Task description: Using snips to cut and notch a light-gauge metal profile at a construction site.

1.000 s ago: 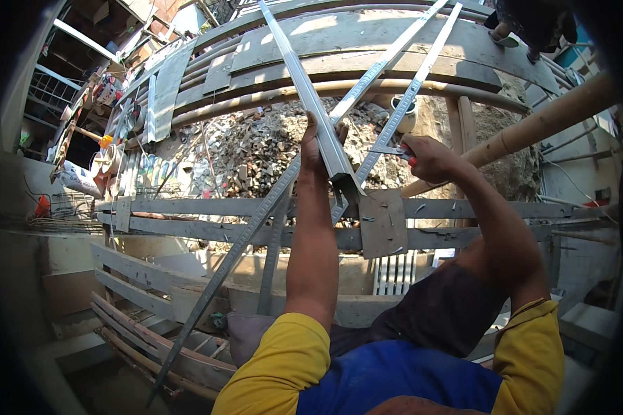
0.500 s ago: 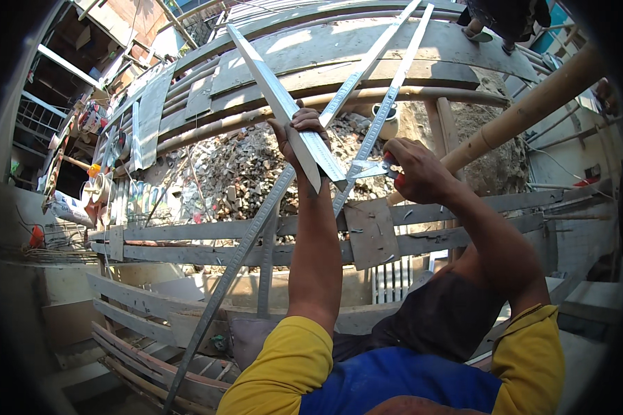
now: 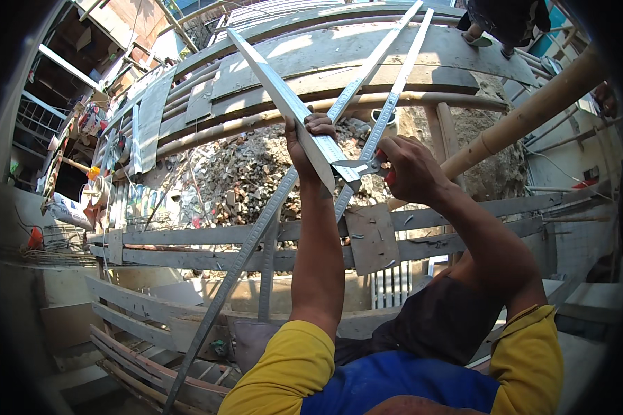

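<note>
A long, shiny metal channel (image 3: 273,81) slants from the far left down toward me. My left hand (image 3: 310,135) is closed around it near its cut, pointed near end. In my right hand (image 3: 417,169) is a pair of red-handled snips (image 3: 364,166). Their dark blades lie at the channel's near end, on its right side; whether they bite into the metal I cannot tell. Two punched metal strips cross beneath: a longer strip (image 3: 259,225) passes under the left forearm, and another strip (image 3: 393,97) runs close to the right hand.
Wooden planks (image 3: 284,257) on a frame cross in front of me, with a board piece (image 3: 372,238) fixed on them. Below lies rubble (image 3: 239,176). A thick bamboo pole (image 3: 512,124) slants in from the right. At the far right another person (image 3: 502,24) stands on planks.
The snips have moved left, bringing their blades to the channel's near end. My left hand and the channel have shifted slightly right and toward me.
</note>
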Available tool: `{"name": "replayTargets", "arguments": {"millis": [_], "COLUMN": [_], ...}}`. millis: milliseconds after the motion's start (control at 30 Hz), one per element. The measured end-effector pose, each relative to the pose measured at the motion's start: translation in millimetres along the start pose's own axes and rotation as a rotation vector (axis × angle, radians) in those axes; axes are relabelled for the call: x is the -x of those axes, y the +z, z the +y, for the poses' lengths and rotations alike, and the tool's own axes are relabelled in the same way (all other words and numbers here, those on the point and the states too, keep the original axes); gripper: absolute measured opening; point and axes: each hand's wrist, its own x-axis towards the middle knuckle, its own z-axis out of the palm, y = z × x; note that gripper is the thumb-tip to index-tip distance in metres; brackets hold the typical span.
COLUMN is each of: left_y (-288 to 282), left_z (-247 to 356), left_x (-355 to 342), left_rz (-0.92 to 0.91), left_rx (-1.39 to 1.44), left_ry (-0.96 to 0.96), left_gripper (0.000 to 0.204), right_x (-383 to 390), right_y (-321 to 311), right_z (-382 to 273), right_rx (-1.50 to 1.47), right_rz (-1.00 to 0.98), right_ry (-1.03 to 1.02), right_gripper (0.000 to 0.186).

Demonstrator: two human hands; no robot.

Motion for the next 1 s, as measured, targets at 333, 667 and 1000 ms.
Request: {"name": "replayTargets", "arguments": {"millis": [333, 667, 1000], "left_y": [5.1, 10.2, 21.2], "left_z": [6.3, 12.8, 11.4], "left_x": [6.4, 10.4, 10.9], "left_rz": [0.128, 0.125, 0.146], "left_rx": [-0.121, -0.172, -0.273], "left_ry": [0.006, -0.019, 0.035], "left_gripper": [0.037, 0.041, 0.045], "right_x": [-20.5, -13.7, -10.6], "right_y": [7.3, 20.6, 19.1], "right_z": [38.7, 29.1, 7.6], "right_rx": [-0.589, -0.402, -0.429], "right_rz": [-0.806, -0.505, -0.503], "right_ry": [0.103, 0.022, 0.107], "right_gripper": [0.016, 0.017, 0.023]}}
